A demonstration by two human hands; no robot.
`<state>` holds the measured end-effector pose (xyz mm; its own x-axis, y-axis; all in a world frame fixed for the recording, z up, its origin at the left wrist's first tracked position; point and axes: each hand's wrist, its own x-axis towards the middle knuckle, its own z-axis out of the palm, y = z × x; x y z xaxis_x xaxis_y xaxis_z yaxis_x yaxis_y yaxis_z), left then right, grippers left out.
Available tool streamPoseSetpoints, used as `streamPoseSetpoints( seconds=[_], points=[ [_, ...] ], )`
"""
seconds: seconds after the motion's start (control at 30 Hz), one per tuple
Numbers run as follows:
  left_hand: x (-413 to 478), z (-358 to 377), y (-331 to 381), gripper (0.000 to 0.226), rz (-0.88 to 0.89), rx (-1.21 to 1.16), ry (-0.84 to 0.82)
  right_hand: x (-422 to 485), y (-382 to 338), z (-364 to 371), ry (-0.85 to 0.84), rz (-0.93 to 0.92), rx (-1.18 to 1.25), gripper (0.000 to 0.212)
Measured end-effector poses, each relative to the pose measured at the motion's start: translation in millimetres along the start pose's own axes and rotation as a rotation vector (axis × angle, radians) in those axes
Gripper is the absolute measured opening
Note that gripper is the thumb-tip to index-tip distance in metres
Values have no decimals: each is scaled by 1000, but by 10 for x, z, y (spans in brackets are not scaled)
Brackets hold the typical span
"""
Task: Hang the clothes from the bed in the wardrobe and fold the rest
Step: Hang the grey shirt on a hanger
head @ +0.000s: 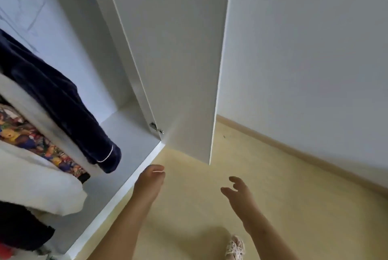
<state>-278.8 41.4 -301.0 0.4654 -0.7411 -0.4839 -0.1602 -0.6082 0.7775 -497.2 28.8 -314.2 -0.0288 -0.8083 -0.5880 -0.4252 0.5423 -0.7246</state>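
I stand before the open white wardrobe (130, 133). Inside it, at the left, hang a dark navy garment with white piping (63, 104), a white fluffy garment (31, 182), a colourful cartoon-print piece (31, 140) and a black garment (19, 226). My left hand (150, 180) hovers near the wardrobe's bottom front edge with relaxed fingers and holds nothing. To its right, over the floor, my right hand (239, 191) is empty too, its fingers spread loosely. The bed is out of view.
The wardrobe door (180, 60) stands open, swung out between my hands and the white wall (304, 49). Yellowish floor (273, 186) spreads below, edged by a skirting board. A patterned slipper (235, 246) shows at the bottom.
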Motion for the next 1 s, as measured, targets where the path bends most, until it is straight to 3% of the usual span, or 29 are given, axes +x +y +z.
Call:
streamPoseSetpoints(
  seconds=[0.33, 0.6, 1.0],
  points=[
    [-1147, 1908, 336, 11, 264, 346, -571, -927, 1375, -1341, 406, 226, 388, 46],
    [-2814, 3521, 31, 13, 438, 549, -912, -1993, 2877, -2402, 694, 366, 648, 40],
    [-4841, 5161, -402, 13, 528, 715, -1170, -3215, 4524, -3623, 970, 427, 927, 38]
  ],
)
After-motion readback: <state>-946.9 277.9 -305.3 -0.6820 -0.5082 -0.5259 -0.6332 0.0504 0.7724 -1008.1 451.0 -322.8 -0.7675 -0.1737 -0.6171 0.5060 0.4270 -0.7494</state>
